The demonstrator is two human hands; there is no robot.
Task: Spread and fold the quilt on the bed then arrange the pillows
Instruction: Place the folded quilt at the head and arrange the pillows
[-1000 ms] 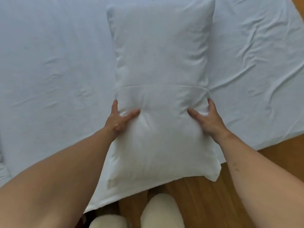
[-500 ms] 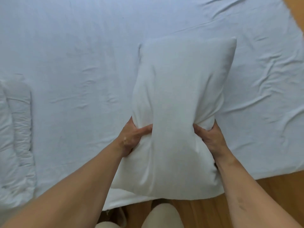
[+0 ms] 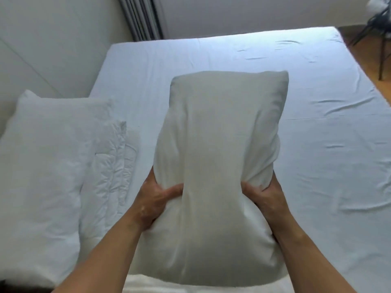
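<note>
Gripping pillow (image 3: pixel 220 144) with left hand (image 3: pixel 151 200) and right hand (image 3: pixel 267 199), one on each long side, a bit below mid-length. Both thumbs curled over onto the near face and dug into the fabric. Remaining fingers wrapped round the back, mostly hidden; can't tell how they lie. Fabric squeezed inward between the two thumbs, giving a narrow waist there, with creases fanning up from the right thumb.

Long axis running away from the fingers: top end well beyond them, bottom end bulging below the wrists, between the forearms. Looks clear of the bed (image 3: pixel 211 53); can't confirm at the lower end.

Just left of left hand: folded quilt (image 3: pixel 110 166), flat on the bed, stacked layer edges facing the held pillow, not touching the fingers. Farther left again: second pillow (image 3: pixel 46 161), overlapping the quilt's left part, well apart from both hands.

Beyond the fingers and out to the right of right hand: wrinkled white sheet (image 3: pixel 317 134) across the rest of the bed. Past the bed's far edge: pale wall (image 3: pixel 232 13) and grey curtain (image 3: pixel 141 17). Far up-right of right hand: wood floor (image 3: pixel 364 58) with dark chair legs (image 3: pixel 382 58).
</note>
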